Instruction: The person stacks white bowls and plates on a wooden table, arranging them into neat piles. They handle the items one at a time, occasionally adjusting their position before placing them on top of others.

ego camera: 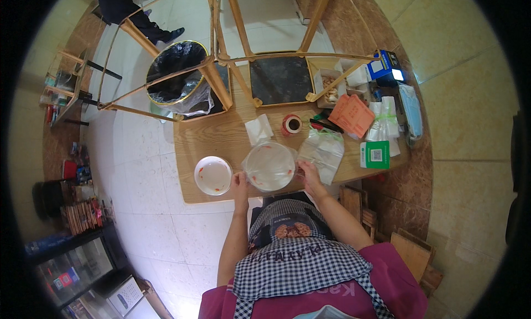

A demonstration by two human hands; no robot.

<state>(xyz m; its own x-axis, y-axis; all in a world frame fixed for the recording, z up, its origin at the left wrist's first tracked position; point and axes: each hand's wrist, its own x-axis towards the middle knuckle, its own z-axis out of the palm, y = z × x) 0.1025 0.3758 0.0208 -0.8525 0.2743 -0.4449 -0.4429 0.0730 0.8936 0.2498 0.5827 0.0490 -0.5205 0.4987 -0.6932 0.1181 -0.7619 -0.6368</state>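
A round white bowl [271,168] with small orange-red marks sits within thin clear plastic film [250,154], which spreads past its rim on both sides. My left hand [239,186] pinches the film at the bowl's left side. On the right side, my right hand [309,177] grips the film's other edge. Just left of my left hand stands a second white bowl [213,176], uncovered, with similar orange-red marks around its inside. A stack of clear plastic bags [325,149] lies beside my right hand. Whether the covered bowl touches the table cannot be told.
The wooden table [191,142] carries a white napkin [259,129], a red tape roll [291,124], orange paper packets [351,115] and a green code card [375,154]. Upturned stools [280,78] and a bag-lined bin [178,72] stand at the far side. A person [124,12] is farther off.
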